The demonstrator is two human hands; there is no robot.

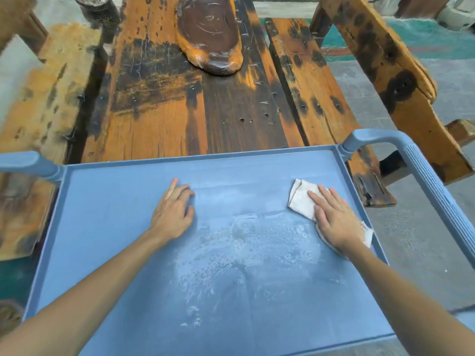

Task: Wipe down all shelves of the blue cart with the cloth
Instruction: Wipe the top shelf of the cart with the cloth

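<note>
Flat-fingered, the right hand (335, 219) is being pressed onto a crumpled off-white cloth (302, 199) near the right rim of the dusty top shelf of the blue plastic cart (128, 253). Left hand (174, 211) is being rested on the shelf, fingers loosely curled, nothing held.

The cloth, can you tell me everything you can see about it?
The cloth is small, off-white and looks like soft, worn fabric, folded and rumpled into layers. It lies flat on the top shelf of the blue cart, near the far right corner. The right hand presses on it with straight fingers, covering its middle, so one end shows beyond the fingertips and a frayed bit shows by the wrist. The left hand does not touch it.
</note>
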